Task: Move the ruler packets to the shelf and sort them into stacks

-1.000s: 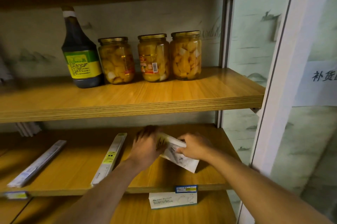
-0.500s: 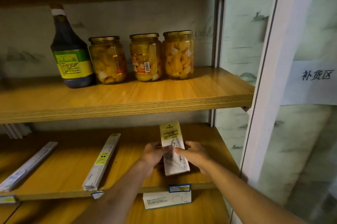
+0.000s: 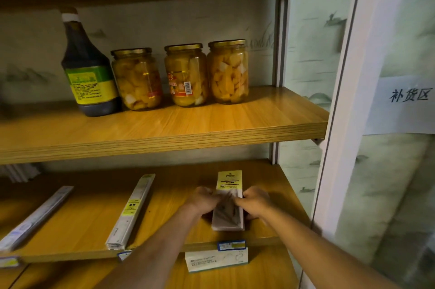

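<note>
A short stack of ruler packets with a yellow header card lies on the lower wooden shelf, its long side running front to back. My left hand presses its left edge and my right hand presses its right edge, fingers curled around the stack. A stack of long ruler packets with a yellow label lies to the left. Another long ruler stack sits at the far left of the same shelf.
On the upper shelf stand a dark sauce bottle and three jars of fruit. A white box sits on the shelf below. A white door frame with a paper sign bounds the right side.
The short packets turned from lying slanted between my hands to lying straight, front to back, on the shelf. Both hands shifted to the stack's sides.
</note>
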Available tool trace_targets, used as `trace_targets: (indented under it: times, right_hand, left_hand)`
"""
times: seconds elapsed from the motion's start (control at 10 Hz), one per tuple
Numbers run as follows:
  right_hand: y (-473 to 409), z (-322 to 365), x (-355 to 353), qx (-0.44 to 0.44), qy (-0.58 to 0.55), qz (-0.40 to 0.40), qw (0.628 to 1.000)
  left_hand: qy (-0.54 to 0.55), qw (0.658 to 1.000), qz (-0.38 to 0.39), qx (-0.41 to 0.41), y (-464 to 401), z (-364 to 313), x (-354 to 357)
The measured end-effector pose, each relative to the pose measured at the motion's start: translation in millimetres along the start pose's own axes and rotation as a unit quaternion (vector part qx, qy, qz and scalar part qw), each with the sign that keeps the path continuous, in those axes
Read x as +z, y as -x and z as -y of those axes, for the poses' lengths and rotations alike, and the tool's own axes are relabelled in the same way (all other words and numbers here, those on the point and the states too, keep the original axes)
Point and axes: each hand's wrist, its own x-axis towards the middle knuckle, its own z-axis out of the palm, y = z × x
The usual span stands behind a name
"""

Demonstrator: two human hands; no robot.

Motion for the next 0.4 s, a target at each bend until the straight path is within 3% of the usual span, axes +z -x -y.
trace_targets:
  times: [0.1, 0.2, 0.3, 0.4]
  right_hand:
    - [1, 1, -2, -0.008, 0.065, -0.039, 0.997]
    - [5, -1, -7, -0.012, 0.018, -0.057, 0.998]
    - [21, 4, -13, -0.016, -0.028, -0.008, 0.999]
    - [25, 5, -13, -0.04, 0.018, -0.006, 0.999]
  left_hand:
    - [0.042, 0.998, 0.046, -0.007, 9, 3, -10]
    - [0.14, 0.987, 0.071, -0.022, 14, 6, -15]
    - [0.166, 0.984, 0.058, -0.03, 20, 6, -15]
    - [0.104, 0.993, 0.042, -0.024, 22, 8, -12]
